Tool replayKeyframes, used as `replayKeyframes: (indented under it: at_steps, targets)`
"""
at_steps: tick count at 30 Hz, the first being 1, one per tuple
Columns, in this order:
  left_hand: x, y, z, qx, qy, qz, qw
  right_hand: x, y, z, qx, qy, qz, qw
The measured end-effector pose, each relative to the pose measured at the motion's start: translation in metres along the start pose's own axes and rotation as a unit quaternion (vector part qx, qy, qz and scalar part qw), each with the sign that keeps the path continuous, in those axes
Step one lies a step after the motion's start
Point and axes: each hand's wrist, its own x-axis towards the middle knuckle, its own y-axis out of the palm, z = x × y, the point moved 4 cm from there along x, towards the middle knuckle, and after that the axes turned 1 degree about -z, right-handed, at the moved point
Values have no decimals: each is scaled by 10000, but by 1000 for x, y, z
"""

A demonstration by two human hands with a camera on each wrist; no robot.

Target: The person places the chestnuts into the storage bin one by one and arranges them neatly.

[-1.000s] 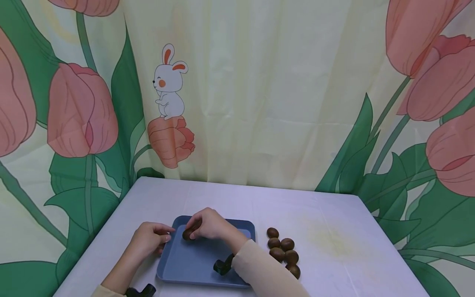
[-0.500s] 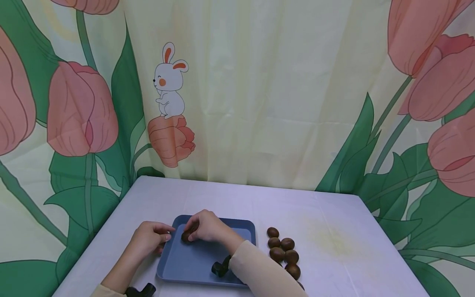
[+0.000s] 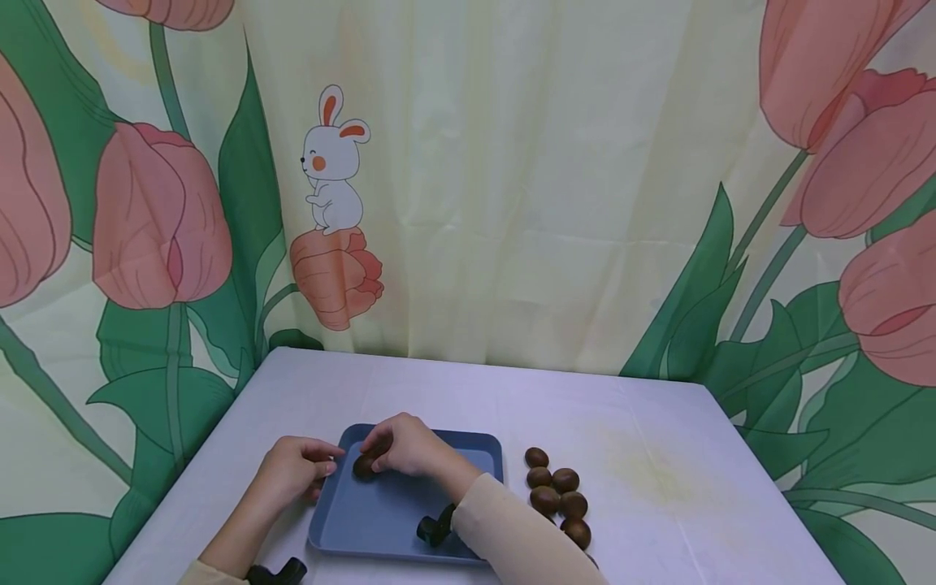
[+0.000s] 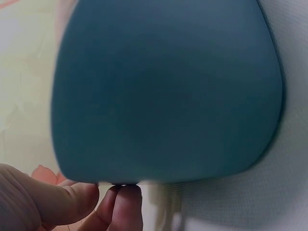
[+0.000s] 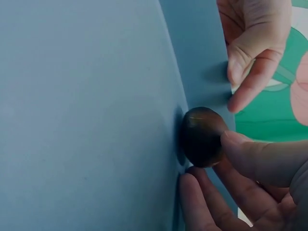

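Note:
In the head view a blue tray (image 3: 387, 528) lies on the white table. My right hand (image 3: 409, 445) reaches over its far left corner and holds a dark brown, chestnut-like round piece (image 3: 364, 466) between thumb and fingers. The right wrist view shows the piece (image 5: 203, 137) close beside the tray's wall, with the thumb (image 5: 255, 156) on its side. More brown shows between the fingers above it in the head view. My left hand (image 3: 288, 471) is just outside the tray's left edge, its fingertips (image 4: 127, 192) right at the rim.
Several similar brown pieces (image 3: 565, 479) sit in a loose cluster right of the tray, partly hidden by my right sleeve (image 3: 522, 528). Black wrist devices (image 3: 431, 530) show at both forearms. A curtain (image 3: 512, 203) with tulips and a rabbit hangs behind the table.
My right hand has shifted slightly left with the brown piece, toward the tray's left wall. The right sleeve has moved a little, showing another piece's edge. The left hand has stayed put.

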Motion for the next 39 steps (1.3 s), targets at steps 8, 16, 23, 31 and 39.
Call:
replayKeyframes:
  at_steps: [8,16,23,31,39]
  targets:
    - [-1,0,-1,2,23,-19,10000,-4,-11,-1,260,56,100,9996]
    - [-2,1,-2,-44,5,-11,10000,-10,-24,-2,419,-24,41,9991]
    - [-2,1,-1,-49,16,-29,10000,-18,-37,-2,627,-34,-67,9980]
    - [-3,1,-2,-37,37,-49,10000,-29,-52,-4,685,-66,-220,9974]
    - [-3,1,-2,-85,24,-30,10000,-43,-66,-8,961,-41,-316,9949]
